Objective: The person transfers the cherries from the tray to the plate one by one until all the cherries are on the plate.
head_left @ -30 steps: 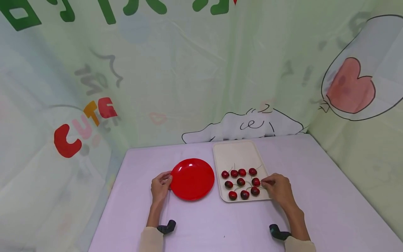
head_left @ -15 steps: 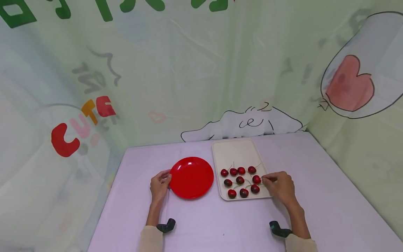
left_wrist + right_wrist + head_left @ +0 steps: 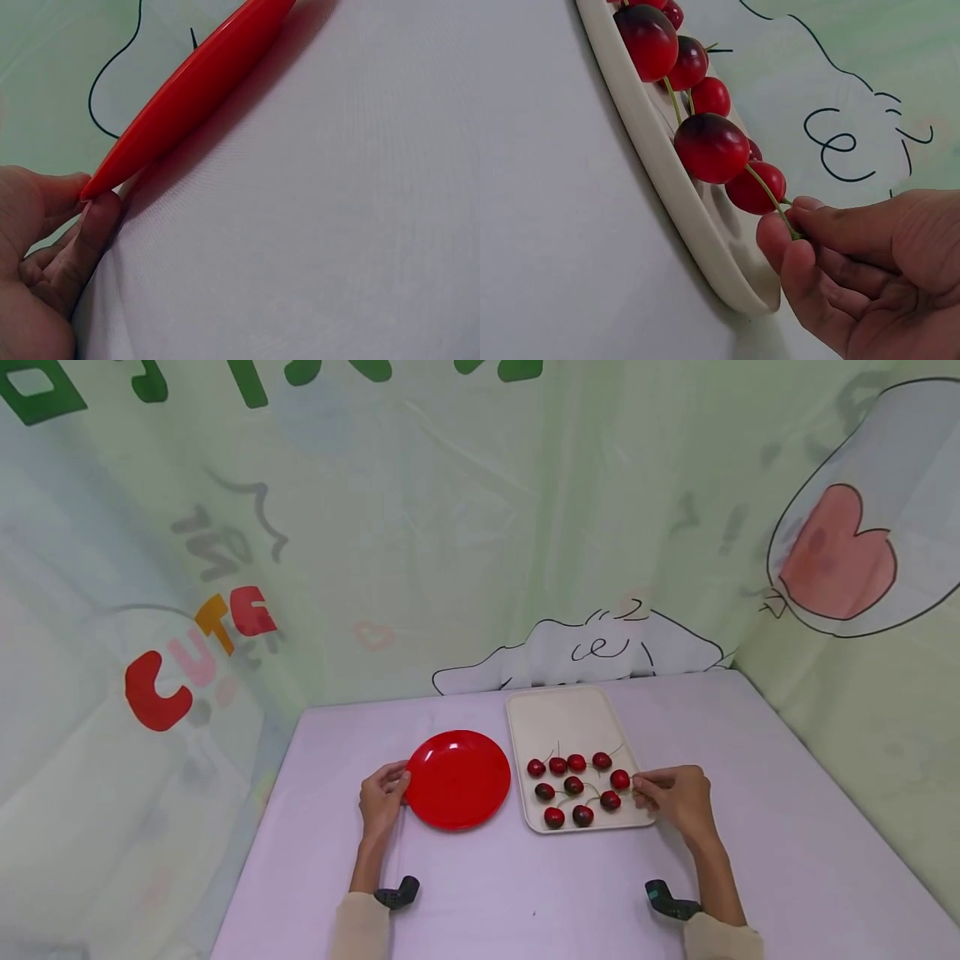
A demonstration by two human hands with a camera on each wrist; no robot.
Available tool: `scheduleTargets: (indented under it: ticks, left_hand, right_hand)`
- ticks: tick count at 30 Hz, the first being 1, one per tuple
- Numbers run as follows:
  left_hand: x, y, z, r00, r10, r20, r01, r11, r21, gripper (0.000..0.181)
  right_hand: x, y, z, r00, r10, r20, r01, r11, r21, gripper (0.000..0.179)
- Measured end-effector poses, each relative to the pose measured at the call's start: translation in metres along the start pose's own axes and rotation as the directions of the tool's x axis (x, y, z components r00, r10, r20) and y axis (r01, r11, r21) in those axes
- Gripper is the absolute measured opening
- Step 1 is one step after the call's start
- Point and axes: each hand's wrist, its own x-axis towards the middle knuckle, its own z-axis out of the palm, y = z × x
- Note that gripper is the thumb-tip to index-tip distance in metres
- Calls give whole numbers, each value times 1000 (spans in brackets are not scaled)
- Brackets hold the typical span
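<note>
Fingers (image 3: 799, 270) of the right hand (image 3: 681, 797), tips together, hold one cherry (image 3: 619, 779) by its stem (image 3: 786, 201); the left hand (image 3: 381, 799) pinches one red plate (image 3: 457, 781). Ten cherries (image 3: 582, 816) sit in or over one tray (image 3: 566, 718)

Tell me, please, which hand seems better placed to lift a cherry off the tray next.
Probably the right hand: it is at the right edge of the beige tray and appears to pinch a cherry by its stem. The left hand grips the red plate, on its side away from the tray.
</note>
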Motion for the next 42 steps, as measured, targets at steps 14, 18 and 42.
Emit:
scheduleTargets:
  ticks: [14, 18, 42]
  left_hand:
    - [2, 0, 1, 1000, 18, 3, -18, 1000, -12, 27]
    - [2, 0, 0, 1000, 16, 5, -16, 1000, -7, 27]
    - [0, -1, 1, 1000, 21, 3, -21, 1000, 0, 28]
  right_hand:
    - [5, -1, -6, 964, 242, 105, -264, 907, 328, 46]
    - [3, -3, -7, 959, 238, 152, -280, 877, 390, 47]
    - [3, 5, -5, 935, 209, 286, -344, 723, 599, 25]
